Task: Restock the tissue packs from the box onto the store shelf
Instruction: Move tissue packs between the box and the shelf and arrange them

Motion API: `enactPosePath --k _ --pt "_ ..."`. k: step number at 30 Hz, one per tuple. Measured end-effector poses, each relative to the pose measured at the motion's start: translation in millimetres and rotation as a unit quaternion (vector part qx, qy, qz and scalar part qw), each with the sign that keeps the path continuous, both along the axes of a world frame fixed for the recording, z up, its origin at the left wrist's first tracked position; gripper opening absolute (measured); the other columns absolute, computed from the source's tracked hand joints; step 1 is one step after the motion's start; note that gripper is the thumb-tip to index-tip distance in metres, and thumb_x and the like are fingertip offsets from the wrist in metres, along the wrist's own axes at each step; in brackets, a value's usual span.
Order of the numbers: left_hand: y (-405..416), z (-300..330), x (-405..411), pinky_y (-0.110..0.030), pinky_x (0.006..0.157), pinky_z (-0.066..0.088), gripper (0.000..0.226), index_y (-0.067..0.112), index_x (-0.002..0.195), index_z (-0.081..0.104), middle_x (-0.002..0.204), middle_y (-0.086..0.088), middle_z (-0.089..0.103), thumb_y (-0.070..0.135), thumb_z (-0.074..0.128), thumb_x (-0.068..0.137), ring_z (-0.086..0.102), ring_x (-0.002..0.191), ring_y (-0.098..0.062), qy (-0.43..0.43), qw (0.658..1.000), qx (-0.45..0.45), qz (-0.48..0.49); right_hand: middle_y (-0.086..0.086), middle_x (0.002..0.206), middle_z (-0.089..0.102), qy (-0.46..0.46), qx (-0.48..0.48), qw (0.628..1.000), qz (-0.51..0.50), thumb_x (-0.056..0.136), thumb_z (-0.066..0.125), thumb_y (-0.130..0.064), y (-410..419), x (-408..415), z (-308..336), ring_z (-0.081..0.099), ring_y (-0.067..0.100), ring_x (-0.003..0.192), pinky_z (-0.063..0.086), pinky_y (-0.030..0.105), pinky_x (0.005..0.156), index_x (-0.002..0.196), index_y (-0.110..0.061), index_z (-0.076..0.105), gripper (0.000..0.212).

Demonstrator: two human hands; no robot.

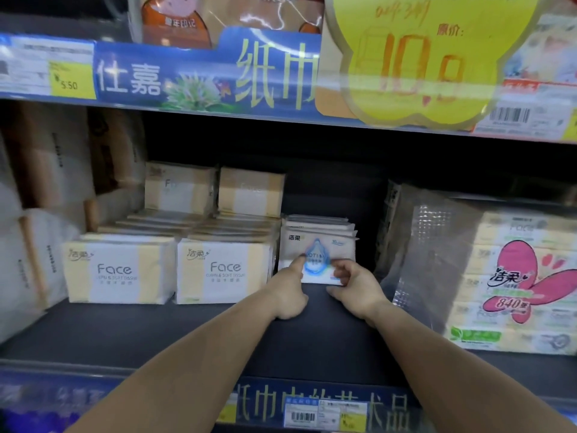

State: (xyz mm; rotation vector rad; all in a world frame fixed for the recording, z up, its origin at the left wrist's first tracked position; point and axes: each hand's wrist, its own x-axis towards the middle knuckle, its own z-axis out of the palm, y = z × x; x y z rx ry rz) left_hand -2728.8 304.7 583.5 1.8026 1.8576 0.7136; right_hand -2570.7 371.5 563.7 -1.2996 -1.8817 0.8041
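A dark store shelf [187, 335] is being viewed from just in front, with another shelf overhead whose blue front strip [175, 79] is carrying large pale characters and a yellow price tag [73, 81]. A big yellow flower-shaped price sign [421, 57] is hanging over the strip at the right.

A small tissue pack [317, 257] is being held upright at the front of a short row of like packs, a little right of the shelf's middle. It is pale beige above and white below, with a blue drop printed on its face. It is being touched on its front by the extended forefinger of the left hand [288, 292], whose other fingers are being kept curled under. Its lower right corner is being pinched by the bent fingers and thumb of the right hand [356, 285].

Just left of the pack, two rows of cream and white packs [223, 270] marked "Face" are being displayed, with two more stacked behind. Well to the right, a large wrapped bundle [512, 276] with a pink butterfly is standing. Tall wrapped rolls [34, 245] are being kept at the far left.
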Motion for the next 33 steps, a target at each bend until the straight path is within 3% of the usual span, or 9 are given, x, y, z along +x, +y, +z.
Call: enactPosePath --k 2,7,9,12,19,23,27,29,33 --pt "1 1 2 -0.023 0.095 0.039 0.086 0.032 0.152 -0.004 0.149 -0.003 0.038 0.014 0.052 0.089 0.047 0.127 -0.023 0.004 1.000 -0.004 0.005 -0.008 0.117 0.051 -0.033 0.008 0.999 0.011 0.080 0.071 -0.007 -2 1 2 0.051 0.008 0.113 0.036 0.016 0.097 0.137 -0.022 0.046 0.064" --pt "0 -1 0 -0.026 0.099 0.043 0.091 0.033 0.152 -0.005 0.150 0.000 0.037 0.018 0.058 0.087 0.049 0.125 -0.020 -0.021 1.000 0.000 0.004 -0.001 0.127 0.047 -0.021 -0.010 1.000 0.017 0.079 0.074 -0.010 -10 4 5 0.048 0.010 0.119 0.035 0.015 0.093 0.146 -0.027 0.033 0.081" --pt "-2 2 0 -0.029 0.096 0.047 0.093 0.032 0.152 -0.001 0.149 -0.001 0.037 0.021 0.064 0.085 0.053 0.119 -0.019 -0.045 0.999 -0.003 -0.006 0.002 0.134 0.046 -0.038 -0.009 0.999 0.020 0.077 0.076 -0.012 -17 5 8 0.046 0.011 0.124 0.033 0.016 0.098 0.148 -0.026 0.031 0.086" --pt "-12 8 4 -0.028 0.104 0.041 0.087 0.027 0.152 0.016 0.150 -0.004 0.037 0.026 0.070 0.084 0.046 0.128 -0.018 -0.061 0.998 -0.009 -0.026 0.007 0.140 0.046 -0.056 -0.020 0.998 0.033 0.074 0.079 -0.013 -35 11 14 0.045 0.015 0.129 0.034 0.020 0.106 0.148 -0.023 0.031 0.088" --pt "-68 28 43 -0.031 0.102 0.041 0.064 0.020 0.136 0.046 0.140 -0.006 0.047 0.050 0.064 0.082 0.048 0.125 -0.023 0.153 0.988 0.015 0.021 0.006 0.126 0.058 -0.102 0.017 0.993 0.053 0.081 0.074 -0.015 -103 61 32 0.055 0.015 0.115 0.041 0.026 0.105 0.138 -0.013 0.047 0.063" --pt "-109 31 129 -0.037 0.100 0.042 0.058 0.025 0.129 0.048 0.134 -0.004 0.049 0.056 0.059 0.082 0.048 0.124 -0.025 0.186 0.980 0.073 0.017 0.005 0.121 0.064 -0.099 0.087 0.991 -0.014 0.083 0.069 -0.017 -157 143 42 0.060 0.014 0.108 0.047 0.032 0.099 0.129 -0.016 0.057 0.048" --pt "-150 28 258 -0.034 0.094 0.041 0.051 0.025 0.126 0.051 0.128 -0.004 0.053 0.052 0.059 0.083 0.049 0.121 -0.027 0.208 0.968 0.130 -0.054 0.005 0.129 0.060 -0.228 0.113 0.961 -0.109 0.089 0.061 -0.033 -219 277 44 0.056 0.024 0.119 0.048 0.036 0.096 0.132 -0.020 0.054 0.046" --pt "-169 23 340 -0.035 0.091 0.042 0.049 0.026 0.121 0.053 0.125 -0.005 0.055 0.053 0.058 0.081 0.052 0.119 -0.028 0.206 0.963 0.139 -0.108 0.005 0.130 0.058 -0.282 0.106 0.939 -0.164 0.090 0.056 -0.042 -258 358 40 0.053 0.027 0.122 0.048 0.039 0.095 0.132 -0.022 0.054 0.047" --pt "-207 10 497 -0.037 0.098 0.043 0.063 0.027 0.134 0.046 0.136 -0.006 0.049 0.058 0.057 0.080 0.047 0.125 -0.029 0.176 0.950 0.126 -0.225 0.005 0.139 0.051 -0.333 0.042 0.900 -0.279 0.089 0.055 -0.049 -335 501 24 0.047 0.026 0.127 0.044 0.037 0.098 0.141 -0.029 0.042 0.058"
